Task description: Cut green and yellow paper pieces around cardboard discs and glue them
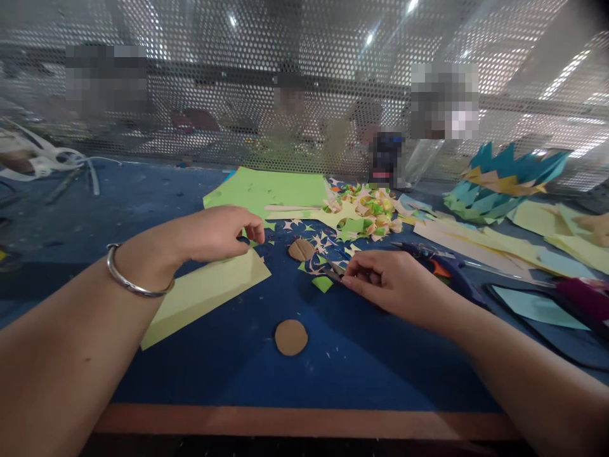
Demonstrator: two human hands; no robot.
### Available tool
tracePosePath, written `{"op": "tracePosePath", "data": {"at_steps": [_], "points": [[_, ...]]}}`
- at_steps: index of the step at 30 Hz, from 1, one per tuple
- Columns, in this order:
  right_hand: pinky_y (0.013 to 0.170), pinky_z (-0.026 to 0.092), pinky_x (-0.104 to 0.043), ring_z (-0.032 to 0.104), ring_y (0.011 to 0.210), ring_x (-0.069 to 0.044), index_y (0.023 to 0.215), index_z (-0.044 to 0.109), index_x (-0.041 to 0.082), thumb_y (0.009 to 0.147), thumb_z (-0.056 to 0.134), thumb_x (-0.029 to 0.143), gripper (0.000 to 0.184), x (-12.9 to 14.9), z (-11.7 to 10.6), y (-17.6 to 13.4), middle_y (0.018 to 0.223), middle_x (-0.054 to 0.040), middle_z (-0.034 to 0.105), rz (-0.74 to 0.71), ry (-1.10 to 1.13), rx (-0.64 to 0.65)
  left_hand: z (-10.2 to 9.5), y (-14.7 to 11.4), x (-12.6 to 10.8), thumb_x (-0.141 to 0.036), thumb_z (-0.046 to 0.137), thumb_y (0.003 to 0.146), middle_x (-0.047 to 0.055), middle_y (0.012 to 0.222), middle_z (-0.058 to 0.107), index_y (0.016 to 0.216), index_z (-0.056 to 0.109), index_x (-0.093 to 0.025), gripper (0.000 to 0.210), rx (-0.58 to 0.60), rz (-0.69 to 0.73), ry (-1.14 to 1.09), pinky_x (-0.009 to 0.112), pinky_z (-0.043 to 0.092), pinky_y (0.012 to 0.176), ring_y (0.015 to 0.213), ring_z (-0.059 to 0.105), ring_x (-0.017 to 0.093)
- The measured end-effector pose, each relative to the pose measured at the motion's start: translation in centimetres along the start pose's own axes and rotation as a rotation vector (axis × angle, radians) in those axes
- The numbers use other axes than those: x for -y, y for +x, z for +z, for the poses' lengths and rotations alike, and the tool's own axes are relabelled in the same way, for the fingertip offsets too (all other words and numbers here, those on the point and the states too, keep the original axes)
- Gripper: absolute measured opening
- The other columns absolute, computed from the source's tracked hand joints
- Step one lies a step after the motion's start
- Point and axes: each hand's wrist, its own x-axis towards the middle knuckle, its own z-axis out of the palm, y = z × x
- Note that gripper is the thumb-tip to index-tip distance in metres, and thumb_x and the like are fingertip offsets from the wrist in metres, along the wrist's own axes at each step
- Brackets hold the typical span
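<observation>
Left hand point(216, 233) pinching thin, floppy yellow-green paper sheet point(209, 289) at its twelve-o'clock edge; right hand point(390, 282) clenched on small scissors point(333, 271), probably light, creasing easily.

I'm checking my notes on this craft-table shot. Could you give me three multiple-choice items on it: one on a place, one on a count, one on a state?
1. Where is the bracelet?
A. left wrist
B. right wrist
C. on the table

2. How many brown discs lie on the blue mat?
A. none
B. two
C. five

3. How is the left hand?
A. flat, palm up
B. fingertips bent down at the yellow-green sheet
C. raised off the table

Key: 1 A, it rings the left wrist. 2 B, one near disc, one far disc. 3 B, fingers curl onto the sheet's far edge.
</observation>
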Motion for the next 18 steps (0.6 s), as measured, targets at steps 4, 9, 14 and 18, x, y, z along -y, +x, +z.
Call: {"op": "tracePosePath", "data": {"at_steps": [4, 9, 14, 18], "points": [[0.052, 0.033, -0.025, 0.053, 0.056, -0.012, 0.083, 0.063, 0.021, 0.091, 0.059, 0.034, 0.016, -0.6, -0.1, -0.1, 0.067, 0.0007, 0.062, 0.002, -0.053, 0.020, 0.2, -0.1, 0.6, -0.029, 0.062, 0.074, 0.008, 0.107, 0.070, 0.097, 0.074, -0.026, 0.027, 0.090, 0.073, 0.061, 0.033, 0.043, 0.076, 0.096, 0.062, 0.027], [0.054, 0.034, -0.025, 0.054, 0.060, -0.013, 0.086, 0.062, 0.022, 0.088, 0.062, 0.034, 0.013, -1.0, 0.0, -0.4, 0.074, -0.0007, 0.063, -0.027, -0.079, 0.031, 0.6, 0.1, 1.4, -0.037, 0.063, 0.078, 0.012, 0.115, 0.064, 0.129, 0.062, -0.029, 0.052, 0.005, 0.028, 0.148, 0.037, 0.042, 0.084, 0.107, 0.057, 0.032], [0.056, 0.035, -0.027, 0.052, 0.064, -0.014, 0.086, 0.061, 0.023, 0.086, 0.062, 0.031, 0.008, -0.9, -0.1, -0.6, 0.079, -0.0012, 0.062, -0.037, -0.134, 0.043, 0.6, 0.1, 2.0, -0.030, 0.055, 0.084, 0.018, 0.117, 0.059, 0.141, 0.053, -0.018, 0.058, -0.101, -0.046, 0.249, 0.044, 0.042, 0.089, 0.112, 0.052, 0.036], [0.055, 0.034, -0.027, 0.051, 0.061, -0.013, 0.080, 0.060, 0.022, 0.085, 0.060, 0.027, 0.007, -1.0, 0.0, -0.6, 0.077, -0.0013, 0.061, -0.038, -0.151, 0.044, 0.5, 0.4, 2.9, -0.025, 0.051, 0.087, 0.017, 0.125, 0.059, 0.139, 0.053, -0.014, 0.053, -0.217, -0.105, 0.184, 0.042, 0.041, 0.093, 0.110, 0.052, 0.031]]}}
